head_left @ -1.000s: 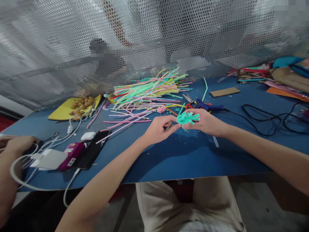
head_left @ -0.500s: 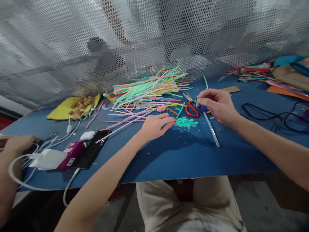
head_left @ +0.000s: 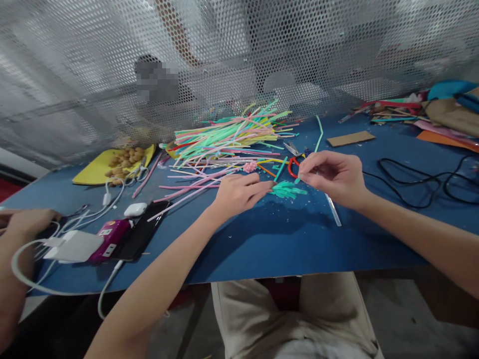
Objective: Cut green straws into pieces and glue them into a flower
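Observation:
My left hand (head_left: 243, 193) is closed, its fingertips pinching a bushy green pipe-cleaner tuft (head_left: 288, 190). The tuft's short strands point right, just above the table. To its right, my right hand (head_left: 335, 177) pinches a small green pipe-cleaner piece (head_left: 298, 180) between thumb and fingertips. That piece is close to the tuft; I cannot tell whether they touch. Red-handled scissors (head_left: 293, 167) lie behind, partly covered by my right hand. A clear glue stick (head_left: 333, 210) pokes out from under the same hand. A pink curled pipe-cleaner flower (head_left: 250, 166) rests behind my left hand.
Many coloured pipe cleaners (head_left: 232, 132) are heaped at the back. A phone (head_left: 144, 234), a purple power block (head_left: 109, 242) and white cables are at left, near another person's hand (head_left: 33, 222). Cardboard (head_left: 351, 139) and a black cable (head_left: 400, 197) lie right.
My right hand has moved left and slightly toward me, bringing the small green piece near the tuft. The cardboard is more exposed. My left hand stays almost still.

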`<state>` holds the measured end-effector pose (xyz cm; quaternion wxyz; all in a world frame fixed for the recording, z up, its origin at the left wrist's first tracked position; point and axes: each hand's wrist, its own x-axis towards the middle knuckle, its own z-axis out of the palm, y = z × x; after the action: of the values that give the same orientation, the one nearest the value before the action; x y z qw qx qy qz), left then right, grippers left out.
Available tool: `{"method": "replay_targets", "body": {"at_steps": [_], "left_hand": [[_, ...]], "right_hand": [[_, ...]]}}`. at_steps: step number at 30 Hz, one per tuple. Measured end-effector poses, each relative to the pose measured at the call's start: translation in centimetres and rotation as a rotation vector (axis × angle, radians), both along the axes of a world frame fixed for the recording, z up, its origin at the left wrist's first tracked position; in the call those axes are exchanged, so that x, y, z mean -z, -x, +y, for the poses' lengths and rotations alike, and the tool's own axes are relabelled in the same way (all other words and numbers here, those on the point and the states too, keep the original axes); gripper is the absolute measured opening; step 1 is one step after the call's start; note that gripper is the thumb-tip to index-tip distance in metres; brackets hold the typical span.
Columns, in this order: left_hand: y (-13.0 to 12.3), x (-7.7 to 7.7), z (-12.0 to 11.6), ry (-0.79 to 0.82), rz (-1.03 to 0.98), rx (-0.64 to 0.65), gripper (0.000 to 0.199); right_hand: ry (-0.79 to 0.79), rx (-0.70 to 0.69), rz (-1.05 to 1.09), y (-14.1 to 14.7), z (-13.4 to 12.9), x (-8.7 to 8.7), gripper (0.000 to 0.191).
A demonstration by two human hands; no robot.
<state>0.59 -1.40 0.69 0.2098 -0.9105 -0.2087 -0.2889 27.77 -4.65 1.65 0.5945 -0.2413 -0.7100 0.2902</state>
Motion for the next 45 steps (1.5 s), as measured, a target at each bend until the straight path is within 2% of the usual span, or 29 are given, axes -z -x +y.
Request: {"method": "replay_targets", "body": {"at_steps": [5,12,23,32,39,45], "left_hand": [[0.11,-0.57,-0.27,-0.064,0.033,-0.013,0.026],[0.07,-0.43,-0.27,-0.107,0.015,-0.017,0.027],[0.05,-0.56,-0.41,-0.135,0.008,-0.009,0.026],[0.22,-0.47,-0.42,-0.14,0.021,-0.021,0.027],[0.33,-0.66,-0.57,-0.153,0.045,-0.06,0.029],[0.25,-0.6,-0.57,-0.176,0.029,-0.031,0.031]], "right_hand": [[-0.061,-0.056,-0.046,-0.15,0.03,0.14,0.015],[-0.168,-0.07,-0.092,-0.26,0.35,0.38,0.022],[-0.197,-0.094,-0.14,-0.21,0.44,0.57,0.023],[-0.143,-0.02,-0.19,-0.04,0.0,0.36,0.017],[-0.181,-0.023,-0.193,0.07,0.16,0.41,0.019],[-0.243,-0.009,-0.21,0.07,0.26,0.45,0.021]]}}
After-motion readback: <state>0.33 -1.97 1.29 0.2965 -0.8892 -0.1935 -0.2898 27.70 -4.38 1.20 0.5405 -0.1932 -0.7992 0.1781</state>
